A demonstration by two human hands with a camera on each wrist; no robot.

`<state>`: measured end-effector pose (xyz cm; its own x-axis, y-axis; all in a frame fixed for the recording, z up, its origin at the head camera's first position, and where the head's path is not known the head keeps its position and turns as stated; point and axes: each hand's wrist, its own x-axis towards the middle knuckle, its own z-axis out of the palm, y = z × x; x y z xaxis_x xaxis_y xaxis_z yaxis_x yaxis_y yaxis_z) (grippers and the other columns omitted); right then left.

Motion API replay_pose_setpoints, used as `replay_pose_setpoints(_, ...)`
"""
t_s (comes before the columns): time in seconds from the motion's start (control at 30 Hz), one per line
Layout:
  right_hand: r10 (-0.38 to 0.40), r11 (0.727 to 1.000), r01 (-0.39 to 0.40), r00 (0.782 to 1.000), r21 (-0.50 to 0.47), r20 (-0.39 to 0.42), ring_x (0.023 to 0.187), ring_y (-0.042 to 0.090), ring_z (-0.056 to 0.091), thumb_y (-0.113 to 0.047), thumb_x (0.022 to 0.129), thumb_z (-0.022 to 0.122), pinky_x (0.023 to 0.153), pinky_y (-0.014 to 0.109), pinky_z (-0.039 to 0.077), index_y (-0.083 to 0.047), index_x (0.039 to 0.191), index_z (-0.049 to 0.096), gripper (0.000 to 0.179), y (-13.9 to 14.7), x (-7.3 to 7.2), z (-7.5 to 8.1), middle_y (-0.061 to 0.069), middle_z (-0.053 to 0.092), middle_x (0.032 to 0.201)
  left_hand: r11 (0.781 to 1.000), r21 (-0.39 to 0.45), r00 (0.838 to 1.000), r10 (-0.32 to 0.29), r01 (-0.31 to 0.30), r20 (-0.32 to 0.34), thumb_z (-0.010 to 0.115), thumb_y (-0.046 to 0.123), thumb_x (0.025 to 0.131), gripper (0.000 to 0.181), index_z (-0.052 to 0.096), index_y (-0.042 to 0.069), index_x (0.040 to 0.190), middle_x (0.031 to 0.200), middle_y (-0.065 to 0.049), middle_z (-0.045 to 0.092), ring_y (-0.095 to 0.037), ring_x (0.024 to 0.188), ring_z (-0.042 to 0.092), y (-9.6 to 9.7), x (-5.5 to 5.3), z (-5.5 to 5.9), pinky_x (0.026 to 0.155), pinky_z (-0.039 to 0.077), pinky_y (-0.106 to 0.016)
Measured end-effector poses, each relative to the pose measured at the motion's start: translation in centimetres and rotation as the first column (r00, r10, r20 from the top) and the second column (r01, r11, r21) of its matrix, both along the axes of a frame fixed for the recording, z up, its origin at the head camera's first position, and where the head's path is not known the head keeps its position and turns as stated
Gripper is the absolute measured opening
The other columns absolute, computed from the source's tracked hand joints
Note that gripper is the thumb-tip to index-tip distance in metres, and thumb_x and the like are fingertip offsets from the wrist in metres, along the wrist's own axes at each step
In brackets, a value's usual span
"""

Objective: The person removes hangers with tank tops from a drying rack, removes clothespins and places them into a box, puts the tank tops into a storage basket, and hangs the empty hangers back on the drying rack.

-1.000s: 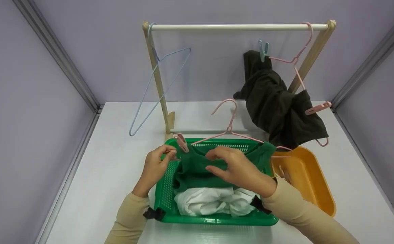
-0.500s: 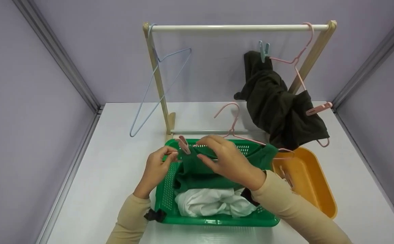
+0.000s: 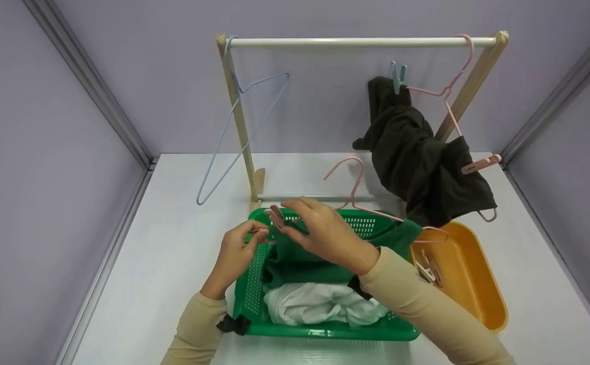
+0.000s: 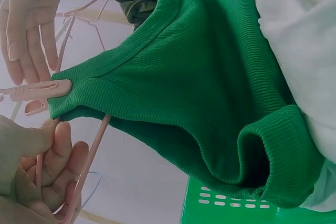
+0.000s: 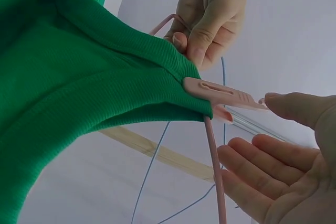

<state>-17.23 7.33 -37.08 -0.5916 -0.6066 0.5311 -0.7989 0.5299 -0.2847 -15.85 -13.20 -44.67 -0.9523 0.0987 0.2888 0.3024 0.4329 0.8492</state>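
A green ribbed garment (image 4: 210, 66) hangs by its straps on a pink hanger (image 3: 356, 185), over a green basket (image 3: 335, 333). A pink clothespin (image 5: 218, 92) is clipped on the garment's left strap. My left hand (image 3: 236, 253) pinches the hanger's left end with thumb and fingers, just beside that strap. My right hand (image 3: 327, 235) is at the clothespin with fingers spread; in the right wrist view its thumb tip meets the pin's outer end, while the other fingers lie apart below. White cloth (image 3: 320, 304) lies bunched in the basket under the garment.
Behind the basket stands a rack with a white rail (image 3: 355, 42). From it hang a blue hanger (image 3: 218, 142) at left and dark trousers (image 3: 411, 147), pegged to a pink hanger, at right. A yellow tray (image 3: 470, 274) with several clothespins sits right of the basket.
My right hand has moved left across the garment to the pink clothespin. My left hand keeps its pinch on the hanger's end, nearly still. The hanger's hook has shifted slightly right and down.
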Motion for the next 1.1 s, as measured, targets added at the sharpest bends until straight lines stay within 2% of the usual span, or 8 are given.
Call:
replay_pose_setpoints(0.23, 0.0, 1.0, -0.001, 1.0, 0.014, 0.025, 0.097, 0.023, 0.069, -0.021, 0.089, 0.07, 0.079, 0.033, 0.058, -0.001, 0.122, 0.058, 0.04, -1.1, -0.2, -0.4, 0.014, 0.067, 0.113, 1.0, -0.008, 1.0, -0.012, 0.012, -0.013, 0.061, 0.017, 0.093, 0.013, 0.067, 0.005, 0.094, 0.09, -0.01, 0.071, -0.021, 0.082, 0.068, 0.1, 0.1, -0.1, 0.072, 0.057, -0.025)
replay_pose_setpoints(0.47, 0.007, 1.0, -0.009, 0.995, 0.013, 0.097, 0.077, 0.018, 0.062, -0.02, 0.091, 0.068, 0.067, 0.031, 0.054, -0.001, 0.119, 0.057, 0.036, -1.7, -0.5, -0.9, 0.011, 0.066, 0.096, 0.999, -0.017, 0.999, -0.042, 0.041, -0.025, 0.059, 0.018, 0.094, 0.014, 0.067, 0.006, 0.097, 0.094, -0.011, 0.071, -0.025, 0.084, 0.069, 0.3, 0.1, 0.0, 0.073, 0.057, -0.027)
replay_pose_setpoints(0.6, 0.017, 1.0, -0.018, 0.993, 0.002, 0.115, 0.072, 0.017, 0.059, -0.016, 0.092, 0.066, 0.063, 0.029, 0.05, -0.002, 0.115, 0.057, 0.028, -1.8, -0.8, -1.1, 0.01, 0.064, 0.09, 0.998, -0.038, 0.998, -0.044, 0.042, -0.052, 0.059, 0.019, 0.095, 0.014, 0.066, 0.007, 0.098, 0.096, -0.008, 0.072, -0.021, 0.086, 0.068, 0.3, 0.1, 0.0, 0.075, 0.056, -0.025)
replay_pose_setpoints(0.73, 0.026, 0.999, -0.024, 0.991, -0.023, 0.131, 0.072, 0.016, 0.059, -0.014, 0.093, 0.064, 0.063, 0.028, 0.049, -0.002, 0.11, 0.058, 0.022, -1.9, -0.8, -1.3, 0.009, 0.063, 0.089, 0.998, -0.043, 0.998, -0.044, 0.042, -0.054, 0.059, 0.019, 0.095, 0.014, 0.067, 0.008, 0.098, 0.096, -0.007, 0.072, -0.018, 0.086, 0.068, 0.3, 0.1, 0.1, 0.075, 0.055, -0.025)
replay_pose_setpoints(0.93, 0.043, 0.995, -0.026, 0.983, -0.095, 0.18, 0.078, 0.019, 0.064, -0.015, 0.09, 0.068, 0.068, 0.03, 0.053, -0.002, 0.107, 0.061, 0.022, -1.8, -0.6, -1.2, 0.01, 0.065, 0.088, 0.998, -0.018, 0.998, -0.056, 0.056, -0.034, 0.059, 0.016, 0.095, 0.013, 0.066, 0.006, 0.097, 0.097, -0.01, 0.071, -0.024, 0.085, 0.069, 0.3, 0.2, 0.1, 0.075, 0.056, -0.026)
replay_pose_setpoints(1.1, 0.068, 0.994, -0.054, 0.986, -0.092, 0.152, 0.077, 0.019, 0.064, -0.012, 0.089, 0.069, 0.068, 0.029, 0.053, -0.003, 0.1, 0.059, 0.018, -1.7, -0.5, -1.0, 0.011, 0.065, 0.088, 0.998, 0.005, 0.997, -0.069, 0.069, -0.031, 0.059, 0.015, 0.094, 0.013, 0.066, 0.005, 0.097, 0.099, -0.011, 0.072, -0.028, 0.087, 0.069, 0.3, 0.2, 0.0, 0.076, 0.056, -0.026)
